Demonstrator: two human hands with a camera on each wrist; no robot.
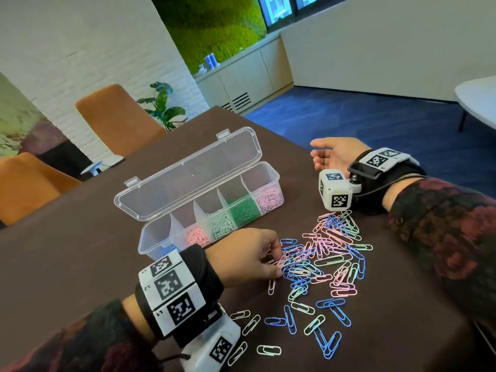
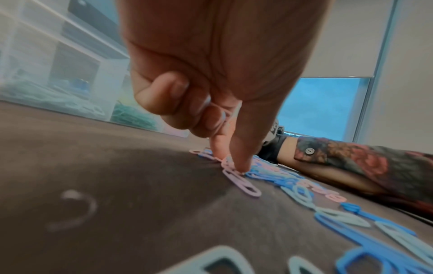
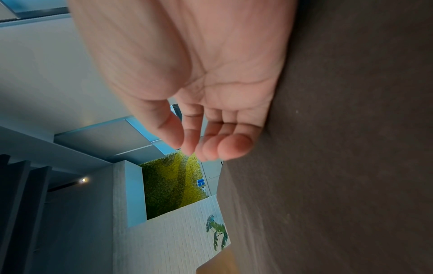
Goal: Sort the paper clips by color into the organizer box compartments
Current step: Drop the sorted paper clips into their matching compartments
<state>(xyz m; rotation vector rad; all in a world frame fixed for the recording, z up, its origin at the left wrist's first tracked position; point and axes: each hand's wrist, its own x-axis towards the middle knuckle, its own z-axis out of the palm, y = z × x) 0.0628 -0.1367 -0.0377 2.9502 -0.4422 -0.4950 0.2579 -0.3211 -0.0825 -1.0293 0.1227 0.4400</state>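
A clear organizer box (image 1: 149, 238) stands open on the brown table, its compartments holding blue, pink, light green, dark green and pale pink clips. A pile of mixed paper clips (image 1: 326, 255) in blue, pink and mint lies to its right and in front of it. My left hand (image 1: 279, 264) is at the pile's left edge. In the left wrist view, the left hand (image 2: 230, 162) pinches a pink clip (image 2: 228, 160) between thumb and forefinger against the table, while its curled fingers hold more pink clips. My right hand (image 1: 324, 157) rests on its side beyond the pile, relaxed and empty (image 3: 199, 140).
Loose clips (image 1: 292, 322) lie scattered toward the near table edge. The box's lid (image 1: 188, 173) leans back behind the compartments. Orange chairs (image 1: 118, 116) stand at the far left side of the table. The table's right edge drops to blue carpet.
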